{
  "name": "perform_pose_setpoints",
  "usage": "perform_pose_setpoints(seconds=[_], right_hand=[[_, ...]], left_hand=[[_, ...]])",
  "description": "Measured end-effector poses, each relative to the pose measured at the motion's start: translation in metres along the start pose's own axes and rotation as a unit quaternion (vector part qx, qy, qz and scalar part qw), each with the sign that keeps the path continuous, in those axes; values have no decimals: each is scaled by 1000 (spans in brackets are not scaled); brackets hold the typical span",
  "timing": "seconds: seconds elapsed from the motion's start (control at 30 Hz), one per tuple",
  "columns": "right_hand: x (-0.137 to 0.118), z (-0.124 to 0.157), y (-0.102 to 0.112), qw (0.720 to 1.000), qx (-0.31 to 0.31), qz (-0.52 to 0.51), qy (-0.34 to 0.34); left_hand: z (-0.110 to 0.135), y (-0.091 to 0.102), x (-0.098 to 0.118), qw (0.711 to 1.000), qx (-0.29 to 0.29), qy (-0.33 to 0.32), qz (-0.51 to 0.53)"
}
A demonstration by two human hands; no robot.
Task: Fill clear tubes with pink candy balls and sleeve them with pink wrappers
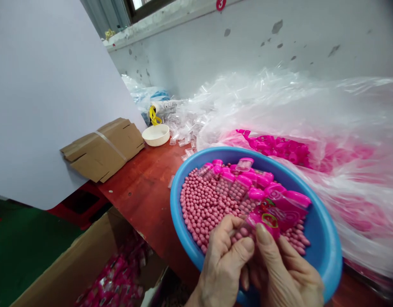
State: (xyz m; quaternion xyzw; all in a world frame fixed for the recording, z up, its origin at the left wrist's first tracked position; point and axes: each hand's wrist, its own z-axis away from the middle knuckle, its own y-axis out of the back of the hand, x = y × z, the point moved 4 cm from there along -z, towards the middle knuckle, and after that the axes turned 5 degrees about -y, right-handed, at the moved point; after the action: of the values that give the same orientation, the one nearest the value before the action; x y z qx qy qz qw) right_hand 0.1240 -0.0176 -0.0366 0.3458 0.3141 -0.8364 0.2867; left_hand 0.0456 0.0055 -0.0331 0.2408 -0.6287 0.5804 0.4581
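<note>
Two bare hands work over a blue plastic basin (pixel 326 260) heaped with pink candy beads (pixel 204 204) on a red-stained wooden bench (pixel 145 192). The right hand (pixel 287 273) is closed, its thumb pressed on a pink-capped tube (pixel 263 221) with a strawberry label. The left hand (pixel 222 264) is curled in a pinch at the tube's clear end, though the fingers hide exactly how it grips. The tube sits low over the basin, just above the beads, near more capped tubes (pixel 239 185) lying on the heap. The risks look plain: a loose cap could let beads spill, and a slip of the fingers could scatter them across the bench. A knock to the basin, close to the bench edge, could shed its load toward the carton of pink packets (pixel 116 273) below. A bulging plastic bag (pixel 327 111) of pink caps could also push the small clear tubes (pixel 183 138) beside a white bowl (pixel 155 134) off the bench.
</note>
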Motion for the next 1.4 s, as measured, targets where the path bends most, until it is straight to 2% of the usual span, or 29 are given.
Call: perform_pose_setpoints(seconds=[0.2, 0.43, 0.6, 0.7, 0.87, 1.0, 1.17, 1.27, 1.33, 1.4], right_hand=[[-2, 10, -5, 994, 51, 68, 65], [2, 3, -5, 995, -12, 73, 72], [4, 3, 1, 998, 23, 9, 62], [5, 2, 1, 999, -5, -25, 29], [5, -5, 2, 998, -46, 9, 38], [9, -7, 2, 997, -78, 4, 22], [10, -4, 3, 997, -41, 45, 55], [8, -4, 3, 989, -42, 107, 88], [7, -7, 4, 984, -47, 136, 107], [6, -9, 6, 979, -54, 158, 117]], left_hand=[[2, 3, 3, 999, 50, 14, 15], [0, 2, 3, 996, 65, 14, 58], [-1, 1, 1, 999, 20, 13, 42], [-1, 0, 2, 1000, 4, 7, 19], [3, 0, 7, 999, 30, -16, -21], [5, 0, 8, 999, 46, -22, 1], [2, 2, 14, 993, 76, -59, 69], [3, 0, 16, 993, 49, -54, 90], [5, 2, 16, 997, 26, -41, 55], [8, 7, 20, 997, 26, -50, -46]])
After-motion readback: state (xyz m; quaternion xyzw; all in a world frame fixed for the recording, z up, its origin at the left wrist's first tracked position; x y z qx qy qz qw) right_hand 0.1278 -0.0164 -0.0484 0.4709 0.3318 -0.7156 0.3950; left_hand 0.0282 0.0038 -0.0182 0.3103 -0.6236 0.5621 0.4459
